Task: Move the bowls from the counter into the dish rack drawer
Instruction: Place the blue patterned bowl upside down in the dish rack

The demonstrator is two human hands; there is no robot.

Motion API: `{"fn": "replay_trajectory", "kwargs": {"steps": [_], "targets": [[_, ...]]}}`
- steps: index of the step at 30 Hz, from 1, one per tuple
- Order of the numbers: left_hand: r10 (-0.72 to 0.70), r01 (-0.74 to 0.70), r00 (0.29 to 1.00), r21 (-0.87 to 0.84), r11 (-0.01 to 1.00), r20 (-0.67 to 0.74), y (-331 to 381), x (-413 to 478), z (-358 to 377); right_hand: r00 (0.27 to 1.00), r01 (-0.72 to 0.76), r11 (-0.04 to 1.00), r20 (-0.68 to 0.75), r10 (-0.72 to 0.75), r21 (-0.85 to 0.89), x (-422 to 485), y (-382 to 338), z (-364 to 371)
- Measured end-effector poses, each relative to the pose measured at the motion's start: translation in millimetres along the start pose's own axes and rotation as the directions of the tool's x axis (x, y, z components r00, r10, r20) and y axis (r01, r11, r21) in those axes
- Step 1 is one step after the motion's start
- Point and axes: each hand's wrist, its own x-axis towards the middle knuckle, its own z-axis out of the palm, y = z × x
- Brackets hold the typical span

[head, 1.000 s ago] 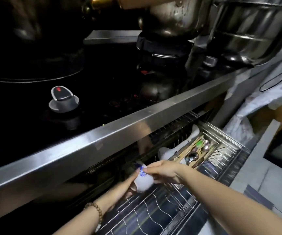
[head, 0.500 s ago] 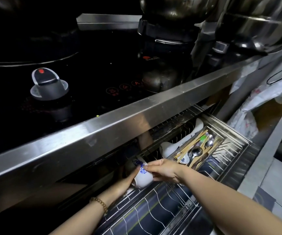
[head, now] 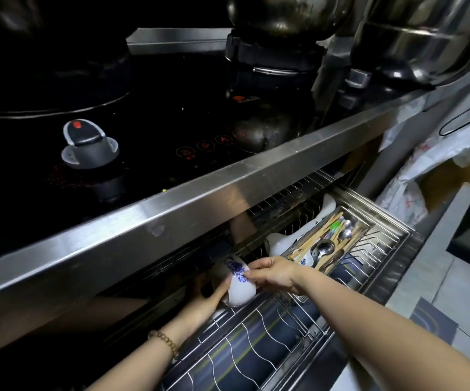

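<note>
Overhung by the steel bench, the wire dish rack drawer stands open; at its inner edge a white, blue-patterned porcelain bowl tilts, right grip pinching it, left grip, half shadowed, cupping it; blue marks unreadable.

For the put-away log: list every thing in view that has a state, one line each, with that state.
dish rack drawer, pulled open
bowl, tipped on its side, held by both hands at the drawer's rear
left hand, cupping grip under the bowl
right hand, pinches the bowl's upper edge
cutlery tray, sits in the drawer, loaded with chopsticks and spoons
hob touch controls, icons show red
</note>
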Motion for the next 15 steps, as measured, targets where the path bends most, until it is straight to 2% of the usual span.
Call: {"fn": "replay_trajectory", "kwargs": {"steps": [3, 7, 15], "targets": [[0.003, -0.003, 1.0, 0.003, 1.0, 0.011, 8.4, -17.5, -9.2, 0.998, 0.043, 0.997, -0.047, -0.045, -0.058, -22.1, -12.7, -7.0], [0.024, -0.027, 0.998, 0.046, 0.999, 0.05, 28.7, -50.5, -21.3, 0.987, 0.133, 0.991, -0.09, -0.134, -0.016, -71.7, -27.0, -8.4], [0.182, -0.183, 0.98, -0.002, 0.983, 0.079, 71.5, -129.3, -61.7, 0.937, 0.318, 0.948, -0.153, -0.315, -0.007, -189.4, -36.5, 19.7]]}}
